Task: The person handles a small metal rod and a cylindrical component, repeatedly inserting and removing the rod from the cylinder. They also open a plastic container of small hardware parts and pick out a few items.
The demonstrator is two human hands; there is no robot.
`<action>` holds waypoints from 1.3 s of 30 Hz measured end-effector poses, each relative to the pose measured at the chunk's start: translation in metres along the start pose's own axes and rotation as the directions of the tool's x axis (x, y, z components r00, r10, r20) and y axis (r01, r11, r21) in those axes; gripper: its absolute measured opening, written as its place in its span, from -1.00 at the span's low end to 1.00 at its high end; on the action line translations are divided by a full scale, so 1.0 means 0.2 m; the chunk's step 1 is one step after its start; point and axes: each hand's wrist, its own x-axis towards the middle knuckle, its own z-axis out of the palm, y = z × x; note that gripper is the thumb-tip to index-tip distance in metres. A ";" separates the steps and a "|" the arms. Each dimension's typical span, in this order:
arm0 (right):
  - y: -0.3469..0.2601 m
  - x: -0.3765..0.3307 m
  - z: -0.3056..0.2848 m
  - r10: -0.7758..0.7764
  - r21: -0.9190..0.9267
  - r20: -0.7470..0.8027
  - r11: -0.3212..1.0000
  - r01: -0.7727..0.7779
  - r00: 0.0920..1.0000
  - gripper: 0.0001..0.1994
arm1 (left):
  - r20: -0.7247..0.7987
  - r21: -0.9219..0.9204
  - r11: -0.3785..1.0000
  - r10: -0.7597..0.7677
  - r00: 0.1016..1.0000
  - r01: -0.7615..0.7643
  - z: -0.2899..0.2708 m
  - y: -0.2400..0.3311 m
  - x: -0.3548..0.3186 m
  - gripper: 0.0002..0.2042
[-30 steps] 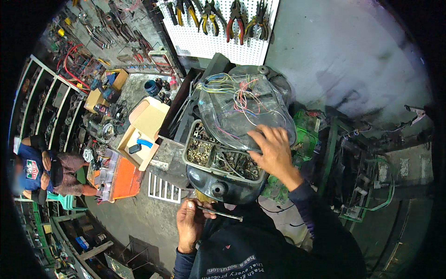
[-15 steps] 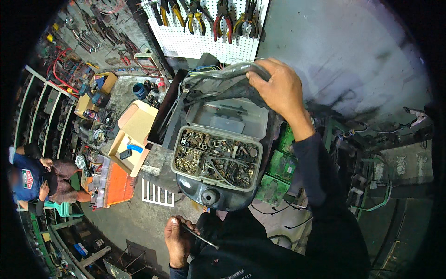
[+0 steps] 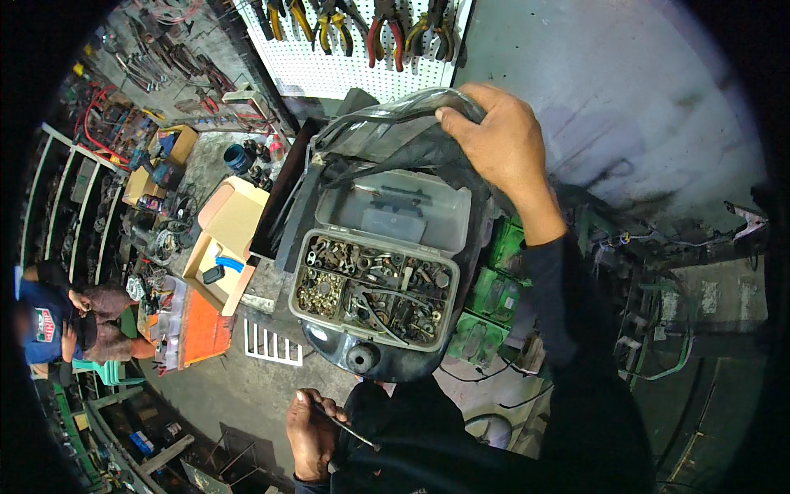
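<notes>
My right hand is closed on the upper edge of a dark flexible cover with a shiny rim. It holds that edge up behind a plastic parts case. The case's clear lid is thrown back, and its compartments hold nuts, bolts, washers and other small metal parts. Below and left of the case, my left hand grips a thin metal rod between thumb and fingers. The rod's free end points right and slightly down; its other end is hidden in the hand.
Under the case is a glossy black base with a round knob. Green boxes stand to its right, an open carton and an orange bin to its left. Pliers hang behind. A person sits far left.
The cover's edge is lifted a little higher and spread wider by my right hand. The case sits slightly lower and left in view. My left hand still holds the rod.
</notes>
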 end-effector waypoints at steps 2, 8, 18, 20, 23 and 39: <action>-0.01 -0.01 0.01 -0.008 -0.008 -0.008 1.000 0.008 1.000 -0.73 | 0.036 0.046 0.999 0.021 0.999 -0.023 -0.01 -0.01 0.02 -0.62; -0.03 -0.02 0.00 0.000 -0.022 0.005 1.000 0.000 1.000 -0.74 | -0.004 0.217 0.976 0.016 1.000 -0.014 0.05 -0.01 0.03 -0.66; -0.02 -0.06 0.00 0.102 0.144 0.035 0.984 -0.106 0.994 -0.77 | 0.026 0.677 0.731 0.094 0.995 -0.087 0.14 0.01 0.09 -0.81; -0.02 -0.05 -0.01 0.160 0.200 0.071 0.965 -0.171 0.985 -0.78 | 0.092 0.640 0.755 0.109 0.990 -0.143 0.12 -0.01 0.11 -0.78; 0.00 -0.06 0.00 0.117 0.212 0.044 0.969 -0.124 0.992 -0.78 | 0.096 0.633 0.765 0.075 0.993 -0.118 0.08 -0.02 0.12 -0.71; -0.02 -0.43 0.07 -0.125 0.179 0.071 0.978 0.110 0.990 -0.76 | -0.079 0.503 0.864 0.072 0.994 -0.022 -0.05 0.05 0.10 -0.84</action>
